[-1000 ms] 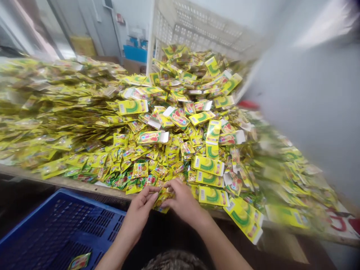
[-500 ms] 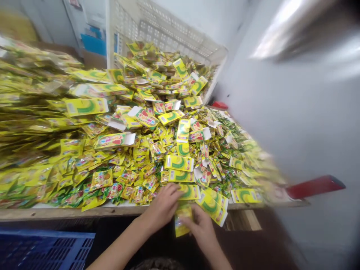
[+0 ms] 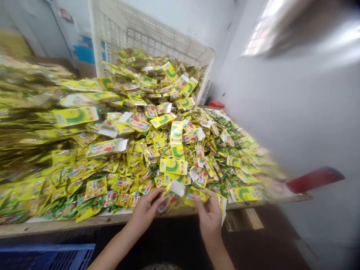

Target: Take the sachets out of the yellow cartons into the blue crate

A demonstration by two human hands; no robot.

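Both hands meet at the near edge of a wooden table (image 3: 84, 222) heaped with yellow-green sachets (image 3: 118, 183) and flat yellow cartons (image 3: 173, 166). My left hand (image 3: 146, 210) pinches a small bunch of sachets (image 3: 168, 200). My right hand (image 3: 209, 215) grips a small yellow carton (image 3: 185, 193) whose white end flap (image 3: 177, 186) stands open, right beside the sachets. The sachet bunch looks to be at the carton's open end; how far inside, I cannot tell.
A white perforated crate (image 3: 157, 35) overflowing with cartons stands at the back of the table. A grey wall runs close on the right. A red object (image 3: 313, 179) lies at the table's right end. A blue plastic crate (image 3: 45, 255) sits low on the left.
The view has swung to the right, so the blue crate has slid mostly out of frame. My right hand has picked up a carton, and its white flap is now open against the sachets.
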